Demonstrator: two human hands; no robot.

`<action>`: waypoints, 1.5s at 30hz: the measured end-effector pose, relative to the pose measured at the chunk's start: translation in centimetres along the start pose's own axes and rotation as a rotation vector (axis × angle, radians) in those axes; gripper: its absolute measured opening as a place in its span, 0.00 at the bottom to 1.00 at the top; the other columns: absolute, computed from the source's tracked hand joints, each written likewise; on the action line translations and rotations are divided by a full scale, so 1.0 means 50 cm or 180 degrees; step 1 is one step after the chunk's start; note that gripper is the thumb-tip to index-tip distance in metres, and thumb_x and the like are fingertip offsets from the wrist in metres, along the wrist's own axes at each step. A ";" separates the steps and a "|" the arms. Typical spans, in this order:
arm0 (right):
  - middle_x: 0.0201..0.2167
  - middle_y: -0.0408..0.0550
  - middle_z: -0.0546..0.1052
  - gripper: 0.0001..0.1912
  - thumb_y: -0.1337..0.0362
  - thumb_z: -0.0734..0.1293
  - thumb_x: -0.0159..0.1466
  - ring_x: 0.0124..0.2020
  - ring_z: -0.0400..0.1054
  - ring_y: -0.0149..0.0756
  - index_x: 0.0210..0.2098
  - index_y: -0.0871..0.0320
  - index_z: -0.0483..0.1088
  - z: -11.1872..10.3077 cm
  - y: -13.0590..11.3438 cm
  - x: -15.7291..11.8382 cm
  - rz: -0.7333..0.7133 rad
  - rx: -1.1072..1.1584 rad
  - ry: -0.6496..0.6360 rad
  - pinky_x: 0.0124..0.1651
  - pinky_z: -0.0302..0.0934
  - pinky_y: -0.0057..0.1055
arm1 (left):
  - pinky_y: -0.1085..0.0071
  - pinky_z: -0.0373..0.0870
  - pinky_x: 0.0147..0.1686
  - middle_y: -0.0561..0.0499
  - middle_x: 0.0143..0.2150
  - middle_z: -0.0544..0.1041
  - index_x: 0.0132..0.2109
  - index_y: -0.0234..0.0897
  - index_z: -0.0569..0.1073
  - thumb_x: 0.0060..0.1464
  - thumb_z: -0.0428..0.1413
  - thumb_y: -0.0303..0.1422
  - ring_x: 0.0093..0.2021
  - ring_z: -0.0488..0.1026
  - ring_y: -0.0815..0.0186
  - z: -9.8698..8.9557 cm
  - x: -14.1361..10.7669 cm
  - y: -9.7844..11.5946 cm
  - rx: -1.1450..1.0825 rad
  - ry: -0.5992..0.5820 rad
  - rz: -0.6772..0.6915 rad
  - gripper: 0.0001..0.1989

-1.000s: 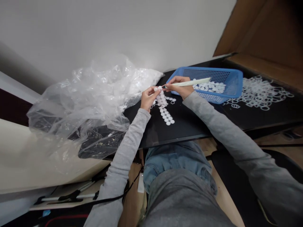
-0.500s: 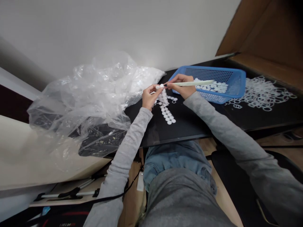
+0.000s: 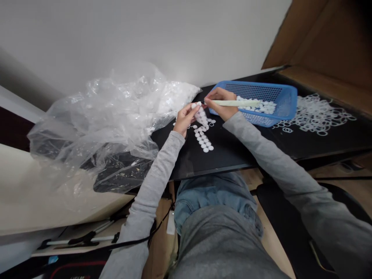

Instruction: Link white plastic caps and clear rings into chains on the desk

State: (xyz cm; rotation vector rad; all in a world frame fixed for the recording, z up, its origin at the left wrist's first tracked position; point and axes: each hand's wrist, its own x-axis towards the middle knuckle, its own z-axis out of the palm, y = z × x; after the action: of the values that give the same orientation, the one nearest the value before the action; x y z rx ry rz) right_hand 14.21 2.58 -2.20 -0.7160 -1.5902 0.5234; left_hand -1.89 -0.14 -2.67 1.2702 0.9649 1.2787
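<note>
My left hand [image 3: 185, 117] pinches the upper end of a strip of white round discs [image 3: 204, 140], whose lower part lies on the black table [image 3: 223, 149]. Just right of it, my right hand [image 3: 222, 104] is closed around a pale green stick-like tool [image 3: 238, 103]. The tool's dark tip is close to the discs at my left fingertips; whether it touches them is too small to tell. A few white rings [image 3: 212, 123] lie beside the strip. Behind my right hand stands a blue basket [image 3: 286, 102] with loose white discs [image 3: 266, 107] inside.
A large clear plastic bag [image 3: 101, 120] with white pieces spreads over the table's left side. Right of the basket is a heap of pale rings [image 3: 316, 114]. A cardboard box [image 3: 325, 50] stands at the back right, and a pale wall [image 3: 145, 35] rises behind.
The whole view has shifted slightly. The hanging part of the strip has swung a little, and my right hand has tilted slightly near my left fingertips. Both hands keep their holds.
</note>
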 end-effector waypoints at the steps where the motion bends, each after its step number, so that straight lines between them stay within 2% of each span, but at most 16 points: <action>1: 0.22 0.41 0.79 0.09 0.57 0.70 0.60 0.24 0.75 0.37 0.36 0.54 0.71 -0.005 -0.005 0.002 0.0079 0.0210 -0.0068 0.32 0.71 0.35 | 0.77 0.68 0.38 0.54 0.35 0.76 0.40 0.37 0.75 0.55 0.59 0.37 0.34 0.73 0.73 -0.001 0.000 0.001 -0.0019 0.0043 -0.0077 0.09; 3: 0.22 0.40 0.79 0.12 0.54 0.69 0.62 0.23 0.74 0.36 0.42 0.52 0.72 -0.012 -0.016 0.005 0.0115 0.0576 -0.0065 0.31 0.70 0.34 | 0.78 0.67 0.34 0.55 0.30 0.73 0.35 0.36 0.74 0.54 0.61 0.38 0.30 0.71 0.75 -0.003 -0.002 0.003 0.0023 0.0123 -0.0138 0.09; 4: 0.23 0.40 0.79 0.11 0.53 0.69 0.63 0.24 0.74 0.36 0.41 0.52 0.73 -0.014 -0.020 0.006 0.0036 0.0638 -0.0045 0.32 0.70 0.34 | 0.79 0.66 0.32 0.56 0.28 0.72 0.33 0.35 0.73 0.53 0.62 0.38 0.28 0.69 0.75 -0.003 -0.003 0.004 0.0062 0.0120 -0.0141 0.10; 6: 0.28 0.43 0.80 0.10 0.53 0.70 0.61 0.31 0.76 0.37 0.35 0.52 0.75 -0.017 -0.026 0.006 -0.0256 0.0513 -0.0154 0.39 0.70 0.35 | 0.80 0.65 0.30 0.57 0.25 0.69 0.29 0.34 0.72 0.52 0.63 0.38 0.25 0.67 0.77 -0.002 -0.006 0.007 0.0112 0.0035 -0.0129 0.13; 8: 0.33 0.44 0.80 0.11 0.52 0.73 0.58 0.37 0.76 0.39 0.30 0.53 0.74 -0.017 -0.026 0.006 -0.0440 0.0246 -0.0466 0.44 0.69 0.35 | 0.81 0.64 0.28 0.57 0.25 0.68 0.28 0.34 0.71 0.51 0.64 0.38 0.25 0.66 0.77 -0.001 -0.008 0.008 0.0108 -0.0095 -0.0120 0.14; 11: 0.33 0.44 0.80 0.14 0.52 0.75 0.54 0.37 0.75 0.38 0.29 0.54 0.73 -0.020 -0.019 0.007 -0.0464 0.0006 -0.0840 0.44 0.68 0.34 | 0.81 0.65 0.29 0.56 0.27 0.73 0.31 0.34 0.74 0.50 0.64 0.39 0.27 0.68 0.76 0.001 -0.008 0.005 0.0118 -0.0213 -0.0080 0.12; 14: 0.31 0.43 0.80 0.14 0.53 0.75 0.55 0.34 0.73 0.35 0.27 0.55 0.71 -0.028 -0.016 0.008 -0.0335 0.0028 -0.0854 0.41 0.66 0.32 | 0.79 0.69 0.35 0.52 0.33 0.78 0.37 0.34 0.77 0.48 0.65 0.41 0.34 0.73 0.72 0.001 -0.007 -0.001 0.0180 -0.0344 0.0052 0.15; 20: 0.28 0.41 0.78 0.15 0.55 0.77 0.51 0.30 0.71 0.33 0.27 0.53 0.69 -0.025 -0.012 0.011 0.0071 0.0639 -0.0569 0.37 0.66 0.32 | 0.69 0.70 0.49 0.47 0.43 0.80 0.42 0.34 0.78 0.46 0.66 0.43 0.47 0.76 0.62 -0.003 -0.005 -0.003 0.0313 -0.0548 0.0270 0.19; 23: 0.28 0.40 0.76 0.14 0.59 0.76 0.52 0.31 0.70 0.33 0.27 0.52 0.66 -0.027 0.006 0.022 0.0105 0.0902 -0.0081 0.39 0.66 0.32 | 0.68 0.70 0.50 0.47 0.43 0.81 0.40 0.34 0.78 0.45 0.67 0.41 0.47 0.76 0.61 -0.007 -0.002 -0.003 0.0470 -0.0517 0.0366 0.18; 25: 0.28 0.40 0.75 0.12 0.63 0.73 0.53 0.32 0.69 0.33 0.27 0.52 0.64 -0.043 0.024 0.030 0.0067 0.0746 0.0467 0.39 0.65 0.32 | 0.68 0.71 0.49 0.47 0.42 0.81 0.39 0.34 0.78 0.44 0.67 0.40 0.46 0.77 0.61 -0.008 -0.001 -0.006 0.0524 -0.0515 0.0390 0.17; 28: 0.34 0.43 0.77 0.11 0.69 0.70 0.53 0.36 0.70 0.35 0.32 0.52 0.65 -0.077 0.049 0.042 -0.0120 0.0016 0.1089 0.41 0.63 0.33 | 0.68 0.72 0.46 0.47 0.39 0.81 0.41 0.34 0.78 0.46 0.66 0.38 0.44 0.77 0.62 -0.008 -0.002 -0.011 0.0386 -0.0407 0.0238 0.16; 31: 0.36 0.43 0.78 0.05 0.63 0.67 0.61 0.36 0.69 0.35 0.33 0.50 0.65 -0.092 0.065 0.054 -0.0090 -0.0086 0.1342 0.43 0.62 0.35 | 0.68 0.72 0.45 0.47 0.37 0.81 0.40 0.33 0.77 0.47 0.65 0.35 0.41 0.78 0.64 -0.006 -0.004 -0.009 0.0357 -0.0206 0.0118 0.13; 33: 0.29 0.41 0.77 0.05 0.57 0.63 0.65 0.29 0.69 0.34 0.34 0.50 0.62 -0.081 0.067 0.059 0.0323 0.0648 0.1190 0.38 0.63 0.34 | 0.69 0.72 0.45 0.48 0.36 0.81 0.39 0.33 0.77 0.48 0.65 0.34 0.40 0.78 0.65 -0.004 -0.005 -0.006 0.0395 -0.0072 0.0123 0.11; 36: 0.24 0.40 0.77 0.09 0.56 0.65 0.63 0.23 0.69 0.31 0.36 0.51 0.60 -0.052 0.054 0.057 0.0860 0.1557 0.0645 0.34 0.66 0.31 | 0.70 0.72 0.43 0.49 0.35 0.81 0.38 0.34 0.77 0.48 0.65 0.34 0.39 0.78 0.66 -0.004 -0.006 -0.003 0.0427 0.0094 0.0127 0.11; 41: 0.24 0.43 0.78 0.12 0.59 0.76 0.54 0.25 0.73 0.32 0.27 0.55 0.69 -0.029 0.019 0.032 0.0913 0.1041 -0.0254 0.31 0.71 0.31 | 0.71 0.72 0.40 0.50 0.33 0.81 0.37 0.35 0.77 0.45 0.67 0.36 0.36 0.77 0.67 -0.007 -0.001 -0.007 0.0312 0.0325 0.0199 0.13; 45: 0.29 0.46 0.80 0.12 0.62 0.78 0.52 0.31 0.76 0.37 0.25 0.55 0.71 -0.031 0.015 0.022 0.0767 0.0811 -0.0613 0.32 0.75 0.33 | 0.71 0.72 0.43 0.49 0.34 0.81 0.35 0.34 0.77 0.44 0.67 0.36 0.38 0.78 0.66 -0.009 0.002 -0.009 0.0298 0.0353 0.0260 0.13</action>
State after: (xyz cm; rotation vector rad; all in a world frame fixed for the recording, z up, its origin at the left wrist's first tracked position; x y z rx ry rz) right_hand 15.77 3.75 -1.72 -0.6815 -1.5848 0.9784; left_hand -2.28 0.07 -3.13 1.3335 1.0715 1.3933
